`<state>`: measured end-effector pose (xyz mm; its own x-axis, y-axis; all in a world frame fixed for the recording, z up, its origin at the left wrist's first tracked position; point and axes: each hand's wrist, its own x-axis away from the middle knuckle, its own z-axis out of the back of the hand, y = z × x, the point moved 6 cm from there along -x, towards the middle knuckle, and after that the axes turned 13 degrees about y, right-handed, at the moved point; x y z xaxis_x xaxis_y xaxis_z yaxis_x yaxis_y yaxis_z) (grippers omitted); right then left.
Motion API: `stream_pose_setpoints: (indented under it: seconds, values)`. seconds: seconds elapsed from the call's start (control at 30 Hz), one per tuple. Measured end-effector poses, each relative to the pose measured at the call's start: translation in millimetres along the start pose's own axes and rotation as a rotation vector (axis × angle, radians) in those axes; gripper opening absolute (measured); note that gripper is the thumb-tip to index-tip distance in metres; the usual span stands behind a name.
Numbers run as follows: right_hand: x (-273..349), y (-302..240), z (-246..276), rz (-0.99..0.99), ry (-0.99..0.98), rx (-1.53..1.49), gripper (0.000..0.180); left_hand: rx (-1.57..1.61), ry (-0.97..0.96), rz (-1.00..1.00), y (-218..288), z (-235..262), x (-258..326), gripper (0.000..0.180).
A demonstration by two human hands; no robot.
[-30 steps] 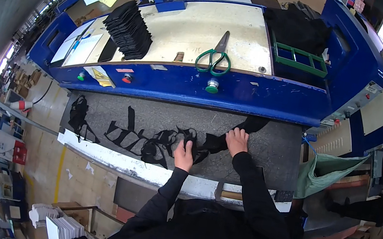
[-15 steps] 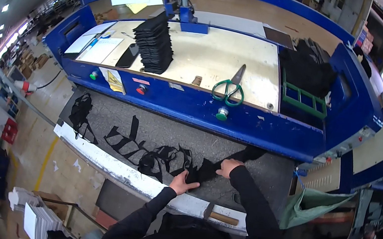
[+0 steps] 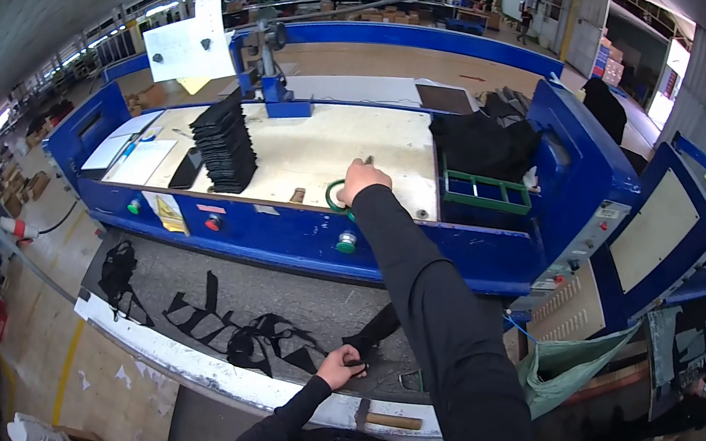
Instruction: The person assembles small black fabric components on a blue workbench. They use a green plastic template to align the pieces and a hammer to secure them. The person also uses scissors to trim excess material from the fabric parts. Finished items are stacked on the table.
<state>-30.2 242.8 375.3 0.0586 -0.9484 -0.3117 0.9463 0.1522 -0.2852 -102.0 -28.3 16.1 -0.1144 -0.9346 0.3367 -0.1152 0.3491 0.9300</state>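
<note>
Head view: right hand [image 3: 363, 181] stretched forward to upper bench [image 3: 310, 144], fingers closed over green-handled scissors [image 3: 337, 197] at bench's front edge, near middle. Left hand [image 3: 341, 368] low at near edge of grey lower table [image 3: 179, 271], fingers pinched on black strap piece [image 3: 372, 334]. Tangle of black straps [image 3: 246, 340] just left of it. Stack of black pieces [image 3: 223, 141] on bench's left half.
</note>
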Motion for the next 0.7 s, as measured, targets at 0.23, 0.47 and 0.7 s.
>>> stream_pose_setpoints:
  seconds: [0.23,0.47,0.7]
  values:
    - [141,49,44,0.048,-0.236,-1.420,0.061,-0.056,0.100,0.108,-17,28,32,0.040]
    - [403,132,-38,-0.396,-0.176,-1.374,0.083,0.332,-0.110,0.200,33,-39,41,0.020]
    - [485,158,-11,-0.782,-0.296,-1.553,0.062,0.433,-0.099,0.413,13,-59,39,0.020]
